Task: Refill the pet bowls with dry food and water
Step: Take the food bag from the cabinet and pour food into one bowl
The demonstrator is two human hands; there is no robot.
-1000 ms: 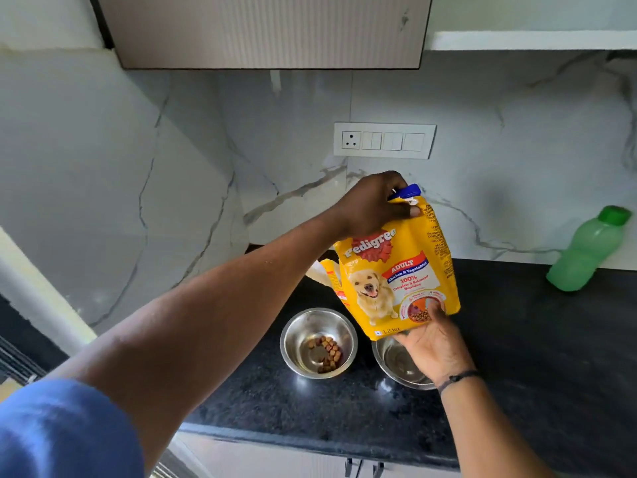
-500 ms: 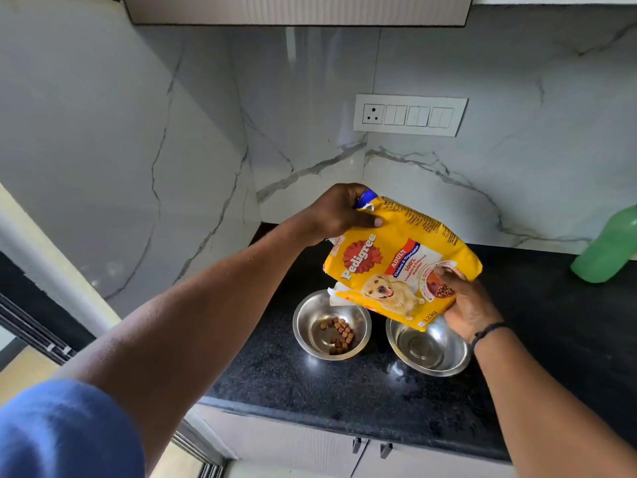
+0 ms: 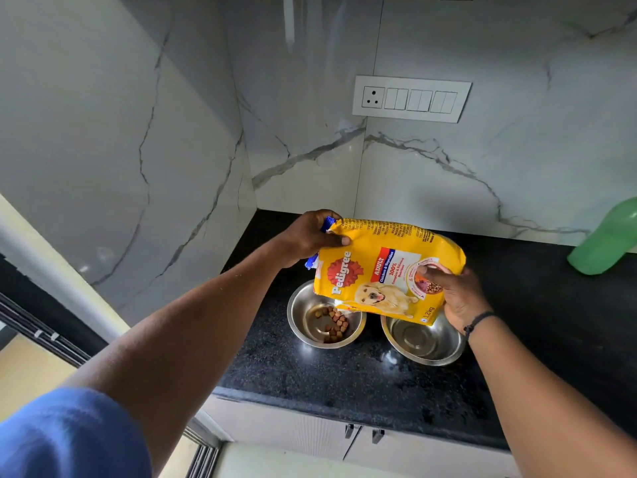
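A yellow dog food bag lies tipped on its side in the air above two steel bowls. My left hand grips its top corner at the left, and my right hand holds its bottom end at the right. The left bowl holds a small pile of brown kibble. The right bowl looks dry and holds no food. Both bowls stand side by side on the black counter, partly hidden by the bag.
A green plastic bottle stands on the counter at the far right against the marble wall. A white switch panel is on the back wall. The counter ends at a corner wall on the left; cabinet doors are below its front edge.
The bag has gone from upright to tipped sideways, its top swung left and down over the left bowl. Both hands came lower with it. The kibble pile looks much the same.
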